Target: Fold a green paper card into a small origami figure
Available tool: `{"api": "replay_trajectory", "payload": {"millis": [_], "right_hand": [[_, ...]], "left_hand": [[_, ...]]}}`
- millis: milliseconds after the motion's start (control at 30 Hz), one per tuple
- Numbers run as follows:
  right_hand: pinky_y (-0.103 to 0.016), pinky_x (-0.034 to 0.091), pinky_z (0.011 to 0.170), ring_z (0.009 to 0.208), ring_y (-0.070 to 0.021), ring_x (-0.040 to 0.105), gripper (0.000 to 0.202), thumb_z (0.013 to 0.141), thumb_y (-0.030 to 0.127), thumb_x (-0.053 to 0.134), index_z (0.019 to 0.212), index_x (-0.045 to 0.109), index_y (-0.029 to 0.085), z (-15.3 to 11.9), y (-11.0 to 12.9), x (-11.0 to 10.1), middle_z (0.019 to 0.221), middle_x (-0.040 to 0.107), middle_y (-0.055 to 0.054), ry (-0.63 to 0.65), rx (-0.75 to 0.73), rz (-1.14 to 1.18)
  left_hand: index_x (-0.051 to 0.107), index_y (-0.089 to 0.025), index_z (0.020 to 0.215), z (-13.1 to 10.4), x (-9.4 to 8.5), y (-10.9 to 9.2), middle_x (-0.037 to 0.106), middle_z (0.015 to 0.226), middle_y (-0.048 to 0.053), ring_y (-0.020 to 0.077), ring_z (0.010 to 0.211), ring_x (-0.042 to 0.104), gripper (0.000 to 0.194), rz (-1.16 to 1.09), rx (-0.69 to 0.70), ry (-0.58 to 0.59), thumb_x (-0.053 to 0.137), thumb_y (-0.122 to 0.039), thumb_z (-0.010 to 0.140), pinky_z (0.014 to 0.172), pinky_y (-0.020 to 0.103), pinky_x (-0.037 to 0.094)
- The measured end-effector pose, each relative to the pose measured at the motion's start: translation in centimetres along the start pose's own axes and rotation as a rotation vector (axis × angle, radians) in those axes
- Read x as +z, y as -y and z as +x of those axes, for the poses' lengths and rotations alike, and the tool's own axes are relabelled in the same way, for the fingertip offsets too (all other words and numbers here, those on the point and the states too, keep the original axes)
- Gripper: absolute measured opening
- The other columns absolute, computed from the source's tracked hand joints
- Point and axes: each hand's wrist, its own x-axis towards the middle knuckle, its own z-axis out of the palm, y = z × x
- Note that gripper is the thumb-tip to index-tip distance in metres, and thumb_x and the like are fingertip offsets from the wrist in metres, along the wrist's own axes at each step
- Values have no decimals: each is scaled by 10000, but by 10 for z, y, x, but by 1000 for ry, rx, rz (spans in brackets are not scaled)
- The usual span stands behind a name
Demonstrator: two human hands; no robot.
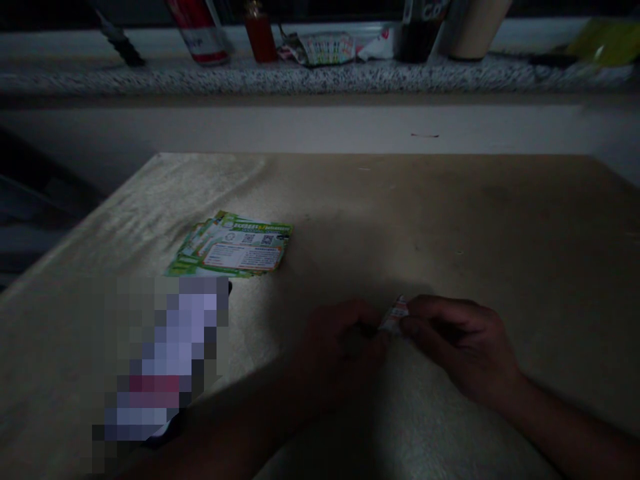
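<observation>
Paper piece (394,316), seemingly slanted, tip pointing away, between fingers (417,325)

Both hands (463,343) and forearms (570,420) are bare (though dimly lit).

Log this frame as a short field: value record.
left hand: fingertips at near-left end of small printed piece
right hand: pinches the same piece from the right
piece: small, pale, print visible; content unreadable
stack of green-and-white leaflets: fanned, on table, beyond the pixelated object
pixelated object: left side, identity hidden
sill: bottles, crumpled wrapper
light: dim
</observation>
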Motion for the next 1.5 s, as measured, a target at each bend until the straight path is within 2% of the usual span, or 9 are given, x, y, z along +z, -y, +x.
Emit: {"api": "replay_trajectory", "payload": {"millis": [200, 300, 467, 633, 867, 1000, 1233, 1367, 1500], "right_hand": [[-245, 448, 472, 553, -151, 604, 213, 931, 299, 677, 751, 730, 199, -5, -1, -2, 578, 624, -6, 117, 43, -45], [-245, 411, 456, 515, -136, 568, 224, 955, 295, 634, 773, 723, 199, -5, 1, -2, 565, 603, 1, 122, 28, -50], [-265, 336, 439, 477, -111, 493, 225, 954, 219, 591, 757, 694, 185, -2, 8, -5, 621, 630, -20, 161, -87, -112], [-281, 390, 509, 532, -129, 541, 230, 945, 164, 588, 729, 661, 183, -1, 9, -6, 616, 608, -18, 239, -218, -216], [-255, 431, 506, 541, -119, 573, 150, 943, 199, 629, 803, 678, 185, -2, 5, -6, 653, 659, -14, 177, -169, -199], [-249, 453, 506, 552, -117, 595, 62, 901, 139, 659, 902, 677, 199, -2, 3, -6, 693, 677, -5, 125, -201, -196], [-290, 482, 531, 589, -159, 632, 125, 865, 74, 668, 866, 641, 196, 1, 9, -8, 682, 681, -46, 95, -378, -307], [-285, 460, 512, 569, -151, 603, 86, 895, 93, 658, 874, 642, 175, -1, 11, -13, 659, 657, -50, 156, -378, -325], [-271, 463, 513, 589, -147, 619, 76, 913, 87, 646, 899, 672, 156, -2, 8, -15, 682, 666, -58, 135, -387, -292]], "left_hand": [[699, -135, 805, 2, -5, -7, 620, 676, 16, 131, 625, 544, 240, 37, 66, 153, 578, -288, 945, 601, 240, 430], [713, -152, 870, 1, -7, -7, 680, 754, 23, 132, 685, 603, 217, 3, 92, 131, 580, -289, 973, 653, 233, 455], [702, -148, 817, -1, -5, -6, 661, 713, 11, 120, 650, 589, 217, -3, 113, 106, 602, -276, 961, 627, 228, 442], [677, -164, 802, 1, -5, -6, 647, 701, -5, 119, 646, 590, 126, 47, 154, 65, 647, -228, 905, 625, 222, 446], [667, -192, 841, -1, -7, -8, 675, 757, -20, 108, 686, 615, 119, 47, 176, -19, 628, -222, 949, 666, 213, 465], [689, -206, 907, -1, -7, -8, 695, 830, -14, 110, 733, 632, 53, 44, 197, -68, 648, -193, 937, 686, 211, 474], [701, -177, 886, -1, -7, -4, 680, 812, 10, 135, 739, 636, 18, -32, 175, 7, 704, -196, 885, 688, 234, 492], [718, -170, 860, 1, -9, -2, 680, 775, 7, 128, 709, 630, 32, -40, 175, 19, 747, -181, 851, 673, 228, 487], [744, -182, 854, 3, -11, -6, 690, 755, -8, 106, 690, 637, 29, -9, 243, -7, 755, -156, 856, 659, 197, 482]]}}
